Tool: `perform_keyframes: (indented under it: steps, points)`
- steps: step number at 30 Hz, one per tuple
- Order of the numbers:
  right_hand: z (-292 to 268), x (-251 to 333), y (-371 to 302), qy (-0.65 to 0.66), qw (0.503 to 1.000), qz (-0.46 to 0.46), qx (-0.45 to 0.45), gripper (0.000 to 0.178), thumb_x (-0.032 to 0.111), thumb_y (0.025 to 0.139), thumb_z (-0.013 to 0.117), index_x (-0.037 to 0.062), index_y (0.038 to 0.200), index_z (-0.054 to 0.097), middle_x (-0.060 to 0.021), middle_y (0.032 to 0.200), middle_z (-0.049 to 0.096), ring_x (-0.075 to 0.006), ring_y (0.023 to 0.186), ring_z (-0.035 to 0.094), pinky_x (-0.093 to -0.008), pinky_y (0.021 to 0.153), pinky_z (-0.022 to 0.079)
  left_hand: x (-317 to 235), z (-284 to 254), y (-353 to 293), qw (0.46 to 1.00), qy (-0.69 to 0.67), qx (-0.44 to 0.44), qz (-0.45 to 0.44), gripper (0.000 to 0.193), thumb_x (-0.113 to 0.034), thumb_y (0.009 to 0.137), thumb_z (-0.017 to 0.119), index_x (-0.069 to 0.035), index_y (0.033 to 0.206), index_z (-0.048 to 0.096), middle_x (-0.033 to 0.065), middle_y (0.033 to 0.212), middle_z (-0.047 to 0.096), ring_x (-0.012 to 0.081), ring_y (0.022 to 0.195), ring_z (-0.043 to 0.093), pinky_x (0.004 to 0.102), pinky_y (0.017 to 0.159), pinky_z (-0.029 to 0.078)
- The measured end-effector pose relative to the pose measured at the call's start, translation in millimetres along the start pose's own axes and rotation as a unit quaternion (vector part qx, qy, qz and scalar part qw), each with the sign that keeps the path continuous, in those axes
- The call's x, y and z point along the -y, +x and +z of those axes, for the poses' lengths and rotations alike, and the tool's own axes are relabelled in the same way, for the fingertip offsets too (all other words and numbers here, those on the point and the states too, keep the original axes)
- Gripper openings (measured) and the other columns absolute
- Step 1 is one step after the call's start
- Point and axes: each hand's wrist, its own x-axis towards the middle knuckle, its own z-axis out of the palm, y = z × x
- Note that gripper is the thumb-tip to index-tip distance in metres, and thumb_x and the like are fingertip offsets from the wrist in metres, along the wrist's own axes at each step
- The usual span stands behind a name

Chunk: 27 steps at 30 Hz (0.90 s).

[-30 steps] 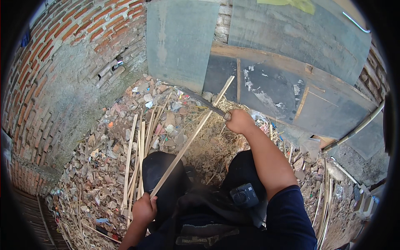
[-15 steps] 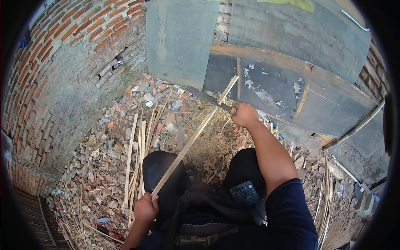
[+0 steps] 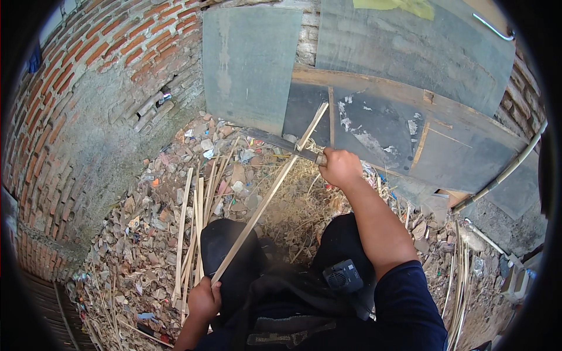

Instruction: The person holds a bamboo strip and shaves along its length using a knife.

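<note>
Red brick wall [image 3: 111, 64] curving from nine to eleven o'clock, with a grey mortar patch [image 3: 88, 146] across its middle. Grey flat panel [image 3: 249, 61] leaning upright at twelve o'clock; beside it, toward one and two o'clock, large dark boards [image 3: 410, 93] stacked against the wall, one with a wooden edge strip. Bundle of split bamboo slats [image 3: 193, 228] lying on rubble [image 3: 140, 234] at eight o'clock. Dry straw [image 3: 304, 193] heaped near centre. Pale bent pipe [image 3: 503, 172] at three o'clock. More thin sticks [image 3: 459, 281] at four o'clock. Small black device [image 3: 342, 275] on the dark clothing at six o'clock.
</note>
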Motion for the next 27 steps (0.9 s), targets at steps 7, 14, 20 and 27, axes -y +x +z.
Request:
perform_keyframes:
  steps: [7, 14, 20, 27]
  points:
    - [2.2, 31.2, -11.3, -0.023, 0.958, -0.283, 0.048, 0.021, 0.023, 0.073, 0.073, 0.0095, 0.089, 0.066, -0.0145, 0.076, 0.070, -0.0376, 0.083, 0.070, -0.0497, 0.078, 0.055, 17.7, -13.3, -20.1, 0.997, -0.076, 0.023, -0.009, 0.033, -0.029, 0.099, 0.055, 0.000, 0.083, 0.052, 0.0274, 0.064, 0.059, 0.0502, 0.063, 0.060, 0.0572, 0.057, 0.045]
    - [19.4, -11.1, 6.4, -0.037, 0.994, -0.059, 0.084, 0.026, 0.023, 0.080, 0.066, 0.0093, 0.102, 0.069, -0.0162, 0.095, 0.074, -0.0340, 0.091, 0.072, -0.0467, 0.083, 0.057, 30.5, -33.6, -27.5, 0.998, -0.043, 0.042, -0.004, 0.031, -0.027, 0.098, 0.056, -0.001, 0.082, 0.053, 0.0266, 0.064, 0.059, 0.0506, 0.066, 0.061, 0.0557, 0.059, 0.047]
    - [4.3, 9.2, 0.6, -0.039, 0.995, -0.061, 0.061, 0.024, 0.022, 0.081, 0.065, 0.0096, 0.101, 0.069, -0.0151, 0.093, 0.074, -0.0332, 0.090, 0.072, -0.0462, 0.082, 0.058, 29.4, -28.8, -31.6, 0.997, -0.063, 0.037, -0.004, 0.029, -0.024, 0.098, 0.055, 0.000, 0.080, 0.053, 0.0273, 0.062, 0.057, 0.0512, 0.064, 0.060, 0.0547, 0.058, 0.046]
    - [2.1, 32.2, -10.5, -0.038, 0.969, -0.223, 0.097, 0.017, 0.019, 0.078, 0.066, 0.0123, 0.093, 0.070, -0.0117, 0.085, 0.073, -0.0318, 0.084, 0.073, -0.0455, 0.076, 0.058, 34.0, -22.5, -34.6, 0.995, -0.090, 0.030, -0.004, 0.033, -0.027, 0.099, 0.055, 0.000, 0.078, 0.051, 0.0265, 0.062, 0.057, 0.0511, 0.064, 0.059, 0.0538, 0.056, 0.045]
